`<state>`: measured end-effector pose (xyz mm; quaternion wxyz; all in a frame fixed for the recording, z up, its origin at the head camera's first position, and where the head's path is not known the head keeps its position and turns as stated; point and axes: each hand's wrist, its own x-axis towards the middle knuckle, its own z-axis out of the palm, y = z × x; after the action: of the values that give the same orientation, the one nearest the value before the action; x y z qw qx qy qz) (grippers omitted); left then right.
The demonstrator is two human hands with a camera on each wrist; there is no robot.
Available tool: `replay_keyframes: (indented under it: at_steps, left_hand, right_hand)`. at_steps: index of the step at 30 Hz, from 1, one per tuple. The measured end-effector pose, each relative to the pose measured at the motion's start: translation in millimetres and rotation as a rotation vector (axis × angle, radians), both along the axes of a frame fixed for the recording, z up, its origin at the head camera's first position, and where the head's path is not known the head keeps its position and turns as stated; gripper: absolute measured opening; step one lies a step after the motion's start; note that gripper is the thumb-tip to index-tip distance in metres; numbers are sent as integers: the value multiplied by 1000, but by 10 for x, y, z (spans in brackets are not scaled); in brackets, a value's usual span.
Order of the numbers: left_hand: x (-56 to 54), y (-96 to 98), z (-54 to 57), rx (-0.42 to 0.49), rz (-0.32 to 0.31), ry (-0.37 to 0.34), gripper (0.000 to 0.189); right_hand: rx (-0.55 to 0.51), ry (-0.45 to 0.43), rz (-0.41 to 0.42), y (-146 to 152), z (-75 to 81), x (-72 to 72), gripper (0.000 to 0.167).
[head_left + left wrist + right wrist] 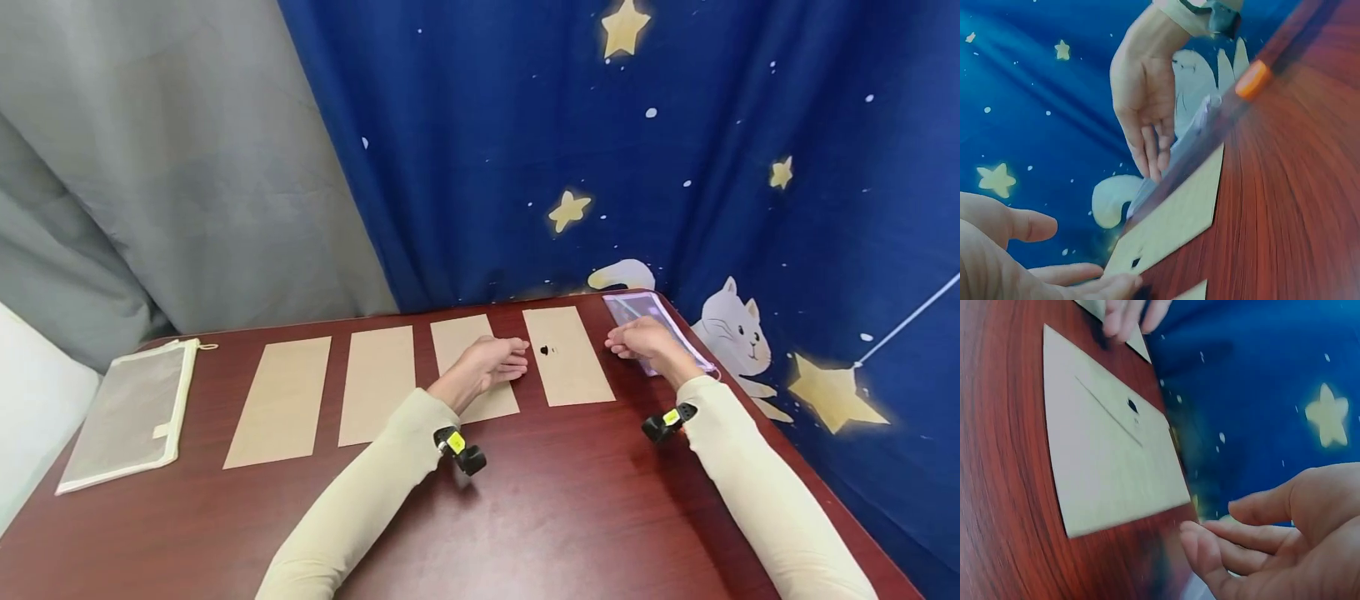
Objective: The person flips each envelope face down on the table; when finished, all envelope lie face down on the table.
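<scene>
Flat on the table lies a beige rectangular sheet (573, 367) with a small black mark (544, 351) on it. In the right wrist view the same sheet (1107, 481) also shows a thin dark line across its face. My left hand (491, 362) hovers over another beige sheet (453, 333), at the marked sheet's left edge, fingers extended and holding nothing. To the right of the marked sheet is my right hand (645, 342), over a clear pouch with a purple edge (626, 306). Its fingers hang relaxed, and its thumb stands apart from them with nothing between.
Two more beige sheets (377, 383) (281, 404) lie in the same row to the left. A white-edged mesh zip pouch (127, 417) lies at the far left. Behind the table hang a grey curtain (187, 167) and a blue star-patterned curtain (480, 150).
</scene>
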<state>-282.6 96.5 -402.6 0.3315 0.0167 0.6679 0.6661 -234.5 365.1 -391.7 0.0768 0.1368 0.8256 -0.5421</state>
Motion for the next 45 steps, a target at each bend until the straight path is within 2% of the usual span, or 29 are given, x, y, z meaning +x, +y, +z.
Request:
replay_keyframes:
  at_steps: [3, 6, 9, 15, 19, 22, 27, 30, 37, 45]
  left_hand:
    - [6, 74, -44, 6, 35, -33, 45]
    - [21, 109, -74, -14, 78, -54, 46]
    - [34, 128, -85, 9, 108, -91, 47]
    - [17, 160, -84, 128, 103, -202, 57]
    - [-10, 165, -72, 159, 103, -231, 57]
    - [-26, 162, -65, 196, 91, -231, 53]
    - [-48, 171, -8, 267, 87, -242, 53]
    - [-65, 169, 37, 282, 90, -255, 51]
    - [-102, 141, 81, 260, 95, -248, 44]
    - [-218, 108, 72, 274, 141, -148, 32]
  right_hand:
    - [-122, -67, -14, 51, -64, -16, 42]
    - [-167, -113, -14, 23, -143, -38, 45]
    - [-152, -134, -12, -39, -203, -57, 42]
    - [-75, -129, -16, -140, -210, -72, 36]
    - [-78, -102, -45, -167, -190, -76, 31]
    - [-97, -48, -63, -167, -207, -68, 31]
    - [-145, 77, -108, -147, -242, -15, 40]
    - [-198, 114, -135, -147, -228, 18, 43]
    - [-319, 143, -147, -135, -131, 119, 48]
    - [-453, 111, -72, -112, -59, 185, 55]
